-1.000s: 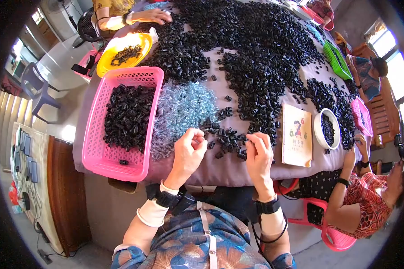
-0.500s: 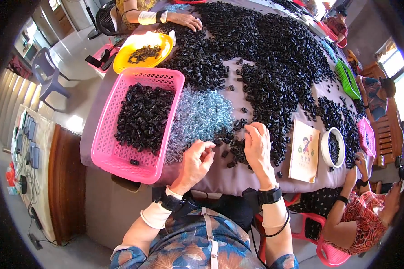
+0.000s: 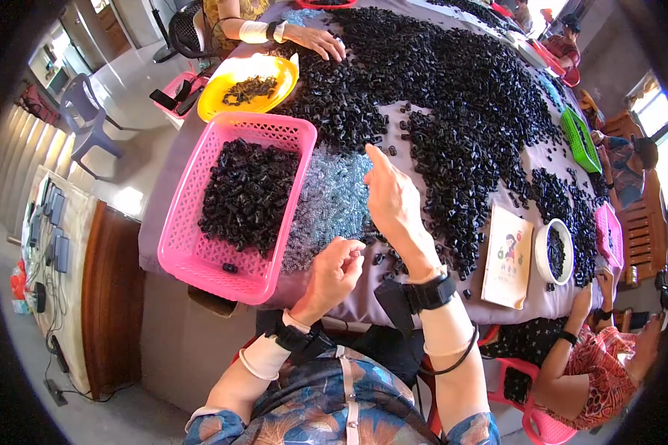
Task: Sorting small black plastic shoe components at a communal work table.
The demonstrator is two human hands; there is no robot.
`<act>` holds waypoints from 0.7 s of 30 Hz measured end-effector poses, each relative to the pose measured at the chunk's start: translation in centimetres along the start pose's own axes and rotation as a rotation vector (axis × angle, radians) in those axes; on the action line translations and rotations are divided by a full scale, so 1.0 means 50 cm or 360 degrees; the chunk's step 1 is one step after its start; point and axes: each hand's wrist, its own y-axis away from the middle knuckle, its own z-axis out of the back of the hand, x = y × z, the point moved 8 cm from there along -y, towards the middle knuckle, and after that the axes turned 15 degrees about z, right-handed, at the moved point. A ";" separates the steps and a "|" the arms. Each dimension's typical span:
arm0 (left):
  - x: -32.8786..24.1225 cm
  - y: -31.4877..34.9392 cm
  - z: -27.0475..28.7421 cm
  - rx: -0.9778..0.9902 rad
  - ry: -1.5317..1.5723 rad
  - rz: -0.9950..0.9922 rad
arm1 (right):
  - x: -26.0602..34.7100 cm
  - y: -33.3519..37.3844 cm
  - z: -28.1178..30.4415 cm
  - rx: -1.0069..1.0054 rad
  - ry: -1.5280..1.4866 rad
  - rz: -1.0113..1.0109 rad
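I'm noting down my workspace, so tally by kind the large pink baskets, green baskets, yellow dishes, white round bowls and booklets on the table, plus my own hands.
Large pink basket: 1
Green basket: 1
Yellow dish: 1
White round bowl: 1
Booklet: 1
Your hands, left hand and right hand: 2
Total: 7

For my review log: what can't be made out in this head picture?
Head view:
- Whether right hand or left hand holds anything: each hides its own grip.
- Floor of big basket: mostly under black parts.
- Head of yellow-clad person: cut off by top edge.
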 end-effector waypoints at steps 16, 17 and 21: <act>0.001 0.003 -0.001 -0.0011 0.0022 -0.0025 | -0.098 -0.014 -0.017 -0.0038 -0.0217 -0.0166; 0.001 0.002 -0.003 -0.0003 0.0021 -0.0032 | -0.110 -0.010 -0.017 -0.0019 -0.0249 -0.0247; -0.007 -0.005 -0.008 0.0008 0.0029 -0.0060 | -0.116 -0.010 -0.013 -0.0052 -0.0188 -0.0156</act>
